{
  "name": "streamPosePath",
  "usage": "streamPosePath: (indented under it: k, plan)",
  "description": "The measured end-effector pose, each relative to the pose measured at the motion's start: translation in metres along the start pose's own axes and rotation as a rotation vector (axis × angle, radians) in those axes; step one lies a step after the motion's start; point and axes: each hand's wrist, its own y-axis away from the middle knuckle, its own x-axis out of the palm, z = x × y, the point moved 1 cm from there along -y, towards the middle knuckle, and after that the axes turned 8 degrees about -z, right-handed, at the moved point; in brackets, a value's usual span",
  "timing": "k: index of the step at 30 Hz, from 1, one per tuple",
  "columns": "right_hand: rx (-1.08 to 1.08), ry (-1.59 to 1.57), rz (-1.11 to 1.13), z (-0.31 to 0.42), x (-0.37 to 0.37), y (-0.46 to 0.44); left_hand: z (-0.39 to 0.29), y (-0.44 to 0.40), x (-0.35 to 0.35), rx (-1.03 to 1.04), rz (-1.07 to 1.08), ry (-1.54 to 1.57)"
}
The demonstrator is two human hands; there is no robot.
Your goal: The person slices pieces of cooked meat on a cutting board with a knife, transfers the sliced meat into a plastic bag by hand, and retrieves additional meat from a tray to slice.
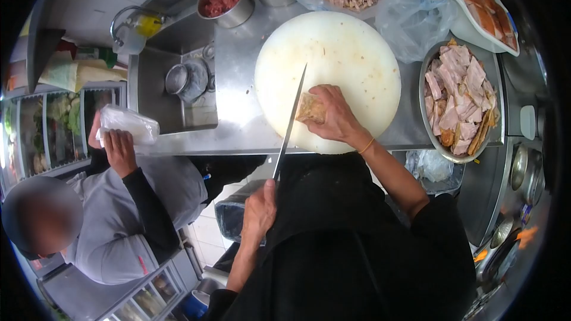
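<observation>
Watching from far off, I see my left hand (259, 211) shut tight around the handle of the knife (291, 122), with the thumb near the blade end. The long blade points up and away from those fingers, over the round white board (333, 47).

My right hand (336, 116) grips a small brown piece of food (309, 109). The piece is on the board, just under and to the left of those right fingers. The blade is right beside the piece, on the side away from my right palm. I can't tell if the blade touches it. I can't see every right fingertip, either.

I think this is the part where the piece is held steady and lined up for the knife. To me, the next move calls for a firm right hand, fingertips tucked back, and a straight, slow blade. The piece is small, so my right fingers are near the sharp edge and could get nicked.

To the right of my right fingers, well apart, a metal bowl (455, 157) holds lots of meat slices (461, 86). Up and left of those fingers, a pot (236, 19) holds red meat. Far left of my left fingers, a co-worker (122, 226) holds a plastic bag (132, 125).
</observation>
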Motion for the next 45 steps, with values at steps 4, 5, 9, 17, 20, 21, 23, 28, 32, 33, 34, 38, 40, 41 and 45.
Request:
streamPosePath:
  k: [4, 5, 9, 17, 20, 21, 23, 28, 32, 33, 34, 38, 40, 41, 45]
  plan:
    - [0.029, 0.027, -0.055, -0.008, 0.016, 0.007, -0.004, 0.005, 0.002, 0.02, 0.0, -0.048]
    - [0.025, 0.018, -0.072, -0.009, 0.017, 0.007, -0.005, 0.006, 0.002, 0.024, -0.005, -0.065]
    - [0.03, 0.004, -0.111, -0.008, 0.019, 0.007, -0.005, 0.009, 0.002, 0.083, -0.064, -0.105]
    - [-0.012, 0.011, -0.145, -0.006, 0.022, 0.01, 0.001, 0.023, -0.002, 0.025, -0.015, -0.244]
    - [-0.016, 0.011, -0.144, -0.006, 0.022, 0.007, -0.006, 0.004, 0.015, 0.048, -0.029, -0.267]
    - [-0.026, 0.019, -0.155, -0.006, 0.023, 0.006, -0.008, -0.005, 0.021, 0.055, -0.041, -0.289]
    - [-0.016, 0.016, -0.152, -0.002, 0.023, 0.013, -0.016, -0.02, 0.025, 0.07, -0.017, -0.262]
    - [0.029, 0.033, -0.119, 0.0, 0.01, 0.015, -0.017, -0.006, 0.006, 0.029, -0.002, -0.126]
    - [0.032, -0.025, -0.081, 0.003, -0.006, 0.01, -0.005, 0.009, -0.003, -0.112, 0.055, 0.025]
    - [0.028, -0.035, -0.069, 0.003, -0.008, 0.008, -0.003, 0.008, -0.003, -0.125, 0.053, 0.021]
    - [-0.014, -0.039, -0.087, 0.001, -0.006, 0.004, 0.001, 0.006, -0.003, -0.139, 0.049, 0.021]
    - [-0.144, -0.05, -0.03, -0.007, 0.01, -0.019, 0.006, 0.002, 0.0, -0.082, -0.043, 0.002]
    - [-0.155, -0.033, 0.01, -0.006, 0.015, -0.026, 0.005, 0.001, 0.0, -0.074, -0.065, 0.002]
    - [-0.15, -0.021, 0.011, -0.006, 0.017, -0.028, 0.002, 0.003, 0.0, -0.072, -0.071, 0.001]
    - [-0.086, -0.102, 0.003, -0.01, 0.013, -0.034, -0.013, 0.011, -0.003, -0.069, -0.045, 0.003]
